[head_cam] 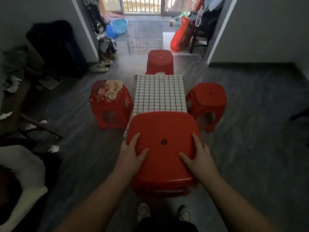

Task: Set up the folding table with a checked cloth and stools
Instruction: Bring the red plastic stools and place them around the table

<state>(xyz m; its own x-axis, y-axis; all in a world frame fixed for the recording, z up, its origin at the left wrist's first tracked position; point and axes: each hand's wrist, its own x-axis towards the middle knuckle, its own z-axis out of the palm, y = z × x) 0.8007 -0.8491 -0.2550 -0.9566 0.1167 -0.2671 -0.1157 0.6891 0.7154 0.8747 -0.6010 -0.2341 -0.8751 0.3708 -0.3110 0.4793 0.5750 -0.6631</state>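
Observation:
A small folding table stands in the middle of the floor under a white cloth with a dark checked grid. Red plastic stools stand at its far end, its left side (this one with a floral seat) and its right side. Another red stool is at the table's near end, right in front of me. My left hand grips its left edge, thumb on the seat. My right hand grips its right edge the same way. The stool's legs are hidden beneath the seat.
A dark suitcase, clothes and scraps of paper clutter the left wall. A blue basin and a red bag lie beyond the doorway. My two shoes show below the stool. A white object sits at the lower left.

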